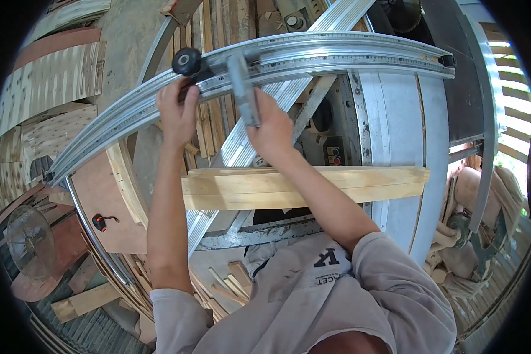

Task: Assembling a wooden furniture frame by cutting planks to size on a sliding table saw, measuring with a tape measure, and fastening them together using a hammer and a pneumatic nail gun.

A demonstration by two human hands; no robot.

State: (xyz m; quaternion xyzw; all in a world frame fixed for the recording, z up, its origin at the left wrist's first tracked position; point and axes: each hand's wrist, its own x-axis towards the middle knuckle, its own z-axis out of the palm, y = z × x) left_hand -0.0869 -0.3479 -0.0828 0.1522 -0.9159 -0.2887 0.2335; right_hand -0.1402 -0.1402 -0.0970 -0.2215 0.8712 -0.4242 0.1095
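Observation:
A long aluminium fence rail (pixel 348 50) with scale markings curves across the upper view. On it sits a sliding stop with a round black knob (pixel 187 61). My left hand (pixel 178 112) is at the rail's near edge just below that knob, thumb and fingers closed round a small dark part of the stop. My right hand (pixel 271 127) grips the stop's flat grey metal arm (pixel 242 88), which is smeared by motion and points toward me. Nearer my body, light wooden boards (pixel 360 183) lie side by side across the saw table, under my right forearm.
A pale sliding table (pixel 395 130) stands at right, with a circular saw blade (pixel 404 15) beyond it. Control buttons (pixel 334 154) show below the rail. Plywood sheets (pixel 53 76), a fan (pixel 30 242) and a red tape measure (pixel 103 222) are at left.

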